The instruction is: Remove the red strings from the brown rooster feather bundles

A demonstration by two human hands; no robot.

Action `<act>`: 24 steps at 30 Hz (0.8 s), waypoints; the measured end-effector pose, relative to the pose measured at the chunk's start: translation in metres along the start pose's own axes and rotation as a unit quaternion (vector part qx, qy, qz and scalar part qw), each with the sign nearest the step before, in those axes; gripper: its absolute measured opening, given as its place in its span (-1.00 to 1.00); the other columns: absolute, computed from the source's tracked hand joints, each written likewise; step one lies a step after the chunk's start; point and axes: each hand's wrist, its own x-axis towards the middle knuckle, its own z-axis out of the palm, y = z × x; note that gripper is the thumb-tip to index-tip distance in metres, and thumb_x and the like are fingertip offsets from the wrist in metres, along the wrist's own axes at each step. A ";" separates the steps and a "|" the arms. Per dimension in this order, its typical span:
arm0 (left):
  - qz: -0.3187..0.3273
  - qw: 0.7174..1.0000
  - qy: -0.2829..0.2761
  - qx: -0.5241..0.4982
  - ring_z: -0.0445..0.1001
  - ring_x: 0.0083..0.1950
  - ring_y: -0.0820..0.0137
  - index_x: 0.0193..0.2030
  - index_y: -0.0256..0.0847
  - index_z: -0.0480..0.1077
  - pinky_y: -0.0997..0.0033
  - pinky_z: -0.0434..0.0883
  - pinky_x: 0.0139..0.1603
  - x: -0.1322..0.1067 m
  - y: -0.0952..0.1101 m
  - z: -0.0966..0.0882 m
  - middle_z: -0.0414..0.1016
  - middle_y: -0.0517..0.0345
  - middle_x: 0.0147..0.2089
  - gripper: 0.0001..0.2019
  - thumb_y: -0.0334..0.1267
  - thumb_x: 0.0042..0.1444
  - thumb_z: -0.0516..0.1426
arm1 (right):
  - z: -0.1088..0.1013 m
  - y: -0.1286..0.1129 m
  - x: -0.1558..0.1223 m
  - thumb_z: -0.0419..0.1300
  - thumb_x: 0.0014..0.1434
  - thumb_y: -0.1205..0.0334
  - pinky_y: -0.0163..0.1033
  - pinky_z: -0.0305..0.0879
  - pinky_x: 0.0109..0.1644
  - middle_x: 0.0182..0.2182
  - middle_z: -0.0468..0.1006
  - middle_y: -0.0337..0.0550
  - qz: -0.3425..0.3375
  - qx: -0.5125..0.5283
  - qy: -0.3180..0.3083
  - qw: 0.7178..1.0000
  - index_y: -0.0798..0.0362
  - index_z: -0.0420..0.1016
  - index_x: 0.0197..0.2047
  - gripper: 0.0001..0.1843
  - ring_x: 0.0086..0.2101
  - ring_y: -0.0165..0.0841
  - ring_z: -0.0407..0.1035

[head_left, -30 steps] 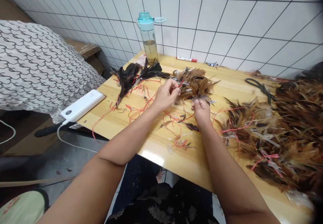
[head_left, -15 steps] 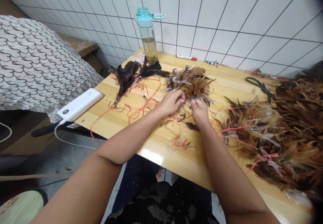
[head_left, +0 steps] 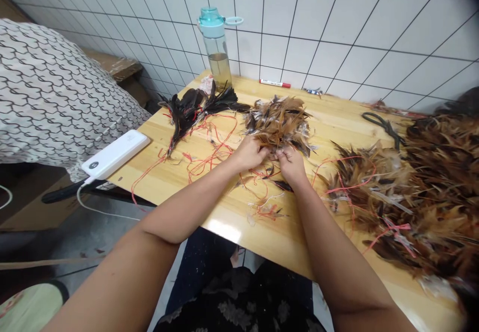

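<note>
Both hands meet at the near edge of the brown feather bundle, which lies on the table a little past its middle, towards the tiled wall. The left hand has its fingers curled in tight, the tips pressed into the lower ends of the feathers. The right hand sits just beside it, knuckles up, its fingers folded shut on the same edge of the bundle. The two hands nearly touch. Whether a string is pinched between the fingertips cannot be told, as the feathers hide them.

Loose red strings trail over the wood under and to the left of the hands, with a small tangle of string scraps nearer the table's front edge. A bunch of black feathers lies to the left of the brown bundle, apart from it. Behind that stands a clear water bottle with a teal lid, close to the wall. A red marker lies along the wall. On the left corner of the table rests a white power bank, its white cable hanging off the edge. A large heap of brown feathers covers the right side of the table, crossed by pink ties, and black scissors lie just beyond it. A patterned cushion sits off to the left of the table
</note>
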 end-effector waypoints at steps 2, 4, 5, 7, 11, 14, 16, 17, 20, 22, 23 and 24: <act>-0.018 1.000 -0.003 0.008 0.53 -0.01 0.29 -0.20 -0.23 0.55 0.29 0.40 0.11 0.000 0.000 -0.001 0.61 0.05 -0.09 -0.74 -0.41 0.13 0.04 | -0.002 0.000 0.000 0.02 0.21 0.03 -0.14 0.28 -0.22 -0.55 0.47 -0.19 0.008 0.006 0.006 1.000 -0.05 0.29 -0.53 -0.68 -0.42 -0.27 0.35; -0.042 0.999 -0.006 0.014 0.53 -0.10 0.32 -0.18 -0.25 0.53 0.33 0.42 0.01 -0.001 0.001 -0.004 0.61 0.05 -0.15 -0.77 -0.37 0.15 0.05 | -0.004 0.001 -0.001 0.01 0.22 0.01 -0.14 0.28 -0.22 -0.61 0.43 -0.20 0.009 0.010 0.019 1.000 -0.06 0.26 -0.55 -0.65 -0.44 -0.27 0.34; -0.047 0.999 -0.008 0.015 0.52 -0.13 0.33 -0.18 -0.25 0.52 0.36 0.41 -0.02 -0.001 0.001 -0.005 0.60 0.05 -0.17 -0.79 -0.35 0.16 0.06 | -0.005 0.002 -0.001 0.01 0.22 0.00 -0.15 0.27 -0.22 -0.63 0.42 -0.21 0.012 0.016 0.026 0.999 -0.06 0.25 -0.55 -0.64 -0.45 -0.28 0.34; -0.044 0.999 -0.005 0.018 0.50 -0.15 0.36 -0.22 -0.26 0.50 0.39 0.39 -0.04 -0.002 0.002 -0.010 0.58 0.05 -0.20 -0.82 -0.34 0.18 0.06 | -0.005 0.003 0.000 0.00 0.21 -0.02 -0.15 0.26 -0.26 -0.63 0.39 -0.24 0.030 0.045 0.040 0.998 -0.05 0.24 -0.54 -0.65 -0.50 -0.31 0.32; -0.045 0.997 0.012 0.057 0.45 -0.19 0.36 -0.29 -0.26 0.45 0.39 0.35 -0.07 -0.003 -0.001 -0.020 0.53 0.05 -0.25 -0.85 -0.34 0.19 0.05 | -0.003 0.006 0.000 0.00 0.20 -0.08 -0.21 0.22 -0.39 -0.61 0.37 -0.27 0.075 0.109 0.054 0.990 -0.04 0.20 -0.50 -0.64 -0.59 -0.39 0.25; -0.054 0.995 0.043 0.075 0.42 -0.20 0.35 -0.28 -0.25 0.42 0.38 0.33 -0.09 -0.004 -0.008 -0.025 0.51 0.07 -0.26 -0.87 -0.36 0.18 0.04 | -0.002 0.006 0.000 0.04 0.18 -0.16 -0.26 0.18 -0.44 -0.61 0.35 -0.29 0.087 0.132 0.064 0.985 -0.04 0.20 -0.49 -0.60 -0.59 -0.42 0.24; -0.061 0.993 0.063 0.080 0.41 -0.21 0.34 -0.28 -0.25 0.42 0.36 0.33 -0.10 -0.004 -0.014 -0.027 0.49 0.08 -0.28 -0.88 -0.38 0.16 0.05 | -0.002 0.005 0.000 0.06 0.16 -0.20 -0.28 0.17 -0.46 -0.62 0.34 -0.31 0.091 0.146 0.067 0.983 -0.03 0.20 -0.49 -0.57 -0.60 -0.43 0.22; -0.064 0.992 0.072 0.084 0.41 -0.21 0.34 -0.28 -0.25 0.42 0.35 0.33 -0.10 -0.003 -0.017 -0.028 0.48 0.08 -0.29 -0.88 -0.39 0.15 0.05 | -0.002 0.005 0.000 0.07 0.15 -0.21 -0.29 0.17 -0.46 -0.61 0.34 -0.31 0.092 0.153 0.068 0.982 -0.03 0.20 -0.50 -0.57 -0.60 -0.44 0.22; -0.043 0.987 0.114 0.103 0.41 -0.10 0.29 -0.25 -0.24 0.45 0.28 0.33 -0.01 -0.003 -0.023 -0.032 0.47 0.05 -0.20 -0.86 -0.43 0.10 0.08 | -0.002 0.007 0.000 0.09 0.16 -0.18 -0.28 0.18 -0.45 -0.57 0.36 -0.29 0.090 0.153 0.071 0.982 -0.03 0.20 -0.51 -0.57 -0.60 -0.45 0.21; -0.010 0.985 0.141 0.099 0.38 0.02 0.25 -0.20 -0.22 0.47 0.23 0.30 0.10 -0.004 -0.019 -0.037 0.46 0.03 -0.10 -0.83 -0.43 0.07 0.12 | -0.002 0.009 0.001 0.09 0.17 -0.14 -0.26 0.19 -0.45 -0.52 0.39 -0.25 0.085 0.132 0.073 0.985 -0.02 0.22 -0.52 -0.58 -0.58 -0.44 0.23; 0.006 0.987 0.139 0.081 0.37 0.05 0.25 -0.18 -0.22 0.48 0.22 0.29 0.13 -0.005 -0.013 -0.041 0.45 0.03 -0.07 -0.82 -0.41 0.06 0.14 | -0.002 0.011 0.001 0.08 0.19 -0.12 -0.25 0.20 -0.44 -0.50 0.40 -0.23 0.079 0.115 0.075 0.987 -0.02 0.23 -0.53 -0.59 -0.56 -0.42 0.23; 0.021 0.991 0.123 0.054 0.38 0.05 0.27 -0.18 -0.22 0.48 0.23 0.30 0.13 -0.007 -0.005 -0.046 0.46 0.04 -0.08 -0.84 -0.37 0.07 0.16 | -0.003 0.012 0.002 0.07 0.20 -0.09 -0.23 0.22 -0.41 -0.49 0.40 -0.21 0.068 0.095 0.078 0.990 -0.02 0.23 -0.54 -0.60 -0.53 -0.39 0.25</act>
